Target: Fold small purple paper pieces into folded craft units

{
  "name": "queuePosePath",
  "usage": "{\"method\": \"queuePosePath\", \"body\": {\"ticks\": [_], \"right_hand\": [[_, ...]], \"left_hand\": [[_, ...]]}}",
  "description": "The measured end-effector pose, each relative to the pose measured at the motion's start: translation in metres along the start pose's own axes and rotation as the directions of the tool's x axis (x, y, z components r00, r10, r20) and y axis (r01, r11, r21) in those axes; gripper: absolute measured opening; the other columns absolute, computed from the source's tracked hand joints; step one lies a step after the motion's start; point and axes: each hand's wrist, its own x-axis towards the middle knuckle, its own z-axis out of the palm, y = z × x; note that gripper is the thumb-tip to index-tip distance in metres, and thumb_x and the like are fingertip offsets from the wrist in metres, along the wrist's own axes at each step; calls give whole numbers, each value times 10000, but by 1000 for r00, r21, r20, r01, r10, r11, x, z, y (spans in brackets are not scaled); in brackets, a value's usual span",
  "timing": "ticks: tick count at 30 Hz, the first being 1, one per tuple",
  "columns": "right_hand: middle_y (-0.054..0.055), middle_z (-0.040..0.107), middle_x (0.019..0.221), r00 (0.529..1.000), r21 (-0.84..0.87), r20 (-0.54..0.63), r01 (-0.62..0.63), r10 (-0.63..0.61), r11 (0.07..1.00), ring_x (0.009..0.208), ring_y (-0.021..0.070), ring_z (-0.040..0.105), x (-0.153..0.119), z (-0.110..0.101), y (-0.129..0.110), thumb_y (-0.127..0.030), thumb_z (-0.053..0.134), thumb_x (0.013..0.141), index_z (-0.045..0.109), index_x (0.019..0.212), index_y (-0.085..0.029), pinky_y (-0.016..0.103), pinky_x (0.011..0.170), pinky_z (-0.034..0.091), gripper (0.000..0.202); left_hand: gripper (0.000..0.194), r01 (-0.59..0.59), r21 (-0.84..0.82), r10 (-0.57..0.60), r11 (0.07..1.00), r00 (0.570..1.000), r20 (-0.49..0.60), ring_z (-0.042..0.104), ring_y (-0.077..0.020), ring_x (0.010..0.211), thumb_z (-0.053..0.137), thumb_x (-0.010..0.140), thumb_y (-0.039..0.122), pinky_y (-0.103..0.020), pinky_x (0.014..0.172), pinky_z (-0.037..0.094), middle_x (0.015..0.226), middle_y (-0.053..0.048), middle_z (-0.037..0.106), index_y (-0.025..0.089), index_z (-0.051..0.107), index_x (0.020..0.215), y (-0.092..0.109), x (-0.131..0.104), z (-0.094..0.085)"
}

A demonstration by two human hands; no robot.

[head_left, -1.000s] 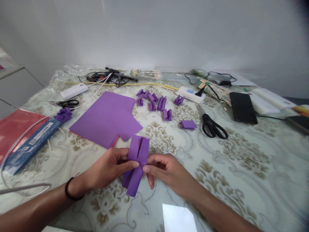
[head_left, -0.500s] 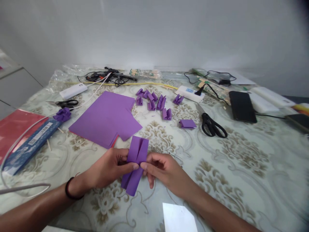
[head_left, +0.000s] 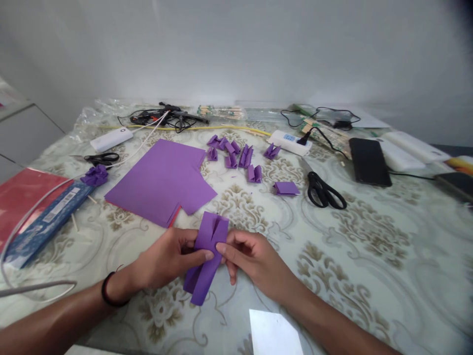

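A strip of purple paper [head_left: 207,268], its long edges folded in toward the middle, is held between both hands above the table. My left hand [head_left: 168,259] pinches its left side, thumb on top and fingers behind. From the right, my right hand [head_left: 251,259] grips the other edge with its thumb pressed on the paper near the left thumb. Several small folded purple paper pieces [head_left: 246,156] lie beyond the hands, and one flat folded purple piece [head_left: 286,188] sits apart to their right. Large purple sheets [head_left: 158,182] are stacked beyond my left hand.
Black-handled scissors [head_left: 323,190] lie at right, near a phone [head_left: 369,161] and a white power strip [head_left: 290,142]. At left are smaller scissors [head_left: 101,158], crumpled purple paper [head_left: 95,175], a blue packet [head_left: 50,222] and a power bank [head_left: 111,139]. White paper [head_left: 275,333] lies in front.
The right thumb has shifted slightly up along the strip, away from the left thumb tip. The strip's lower end has dipped a little toward me. Both hands keep their hold.
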Motion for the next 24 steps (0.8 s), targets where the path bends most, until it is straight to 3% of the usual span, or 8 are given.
{"method": "queuePosePath", "body": {"ticks": [7, 14, 21, 24], "right_hand": [[-59, 570, 559, 1000, 30, -9, 28, -28, 999, 466, 92, 535, 0, 0, 1, -620, 827, 836, 622, 720, -187, 216, 482, 548, 493], [-58, 583, 583, 999, 45, -27, 31, -30, 998, 458, 83, 528, 0, 0, 0, -532, 875, 819, 612, 688, -189, 205, 472, 532, 451], [-58, 556, 604, 1000, 38, -8, 26, -25, 999, 472, 90, 515, -1, 0, 2, -568, 857, 819, 637, 715, -184, 226, 474, 549, 455], [-63, 541, 578, 1000, 0, -14, 19, -19, 1000, 462, 91, 526, -1, -1, 1, -573, 838, 837, 639, 712, -184, 220, 476, 527, 454]], "left_hand": [[256, 24, -38, -23, 999, 999, 29, 558, -116, 634, 683, 969, 370, -201, 552, 414, 840, -51, 733, 123, 752, 965, 4, 0, 0], [340, 13, 24, -13, 1000, 1000, 6, 551, -126, 632, 653, 997, 440, -208, 545, 408, 801, -47, 715, 126, 754, 915, 3, -1, 1], [304, -26, 53, 26, 998, 1000, 7, 620, -160, 746, 649, 1003, 403, -229, 637, 459, 892, -59, 755, 140, 787, 939, 4, -1, 0], [304, 6, 67, -6, 998, 1000, -7, 579, -137, 667, 660, 987, 405, -217, 575, 420, 849, -49, 743, 134, 792, 947, 4, -1, 0]]}}
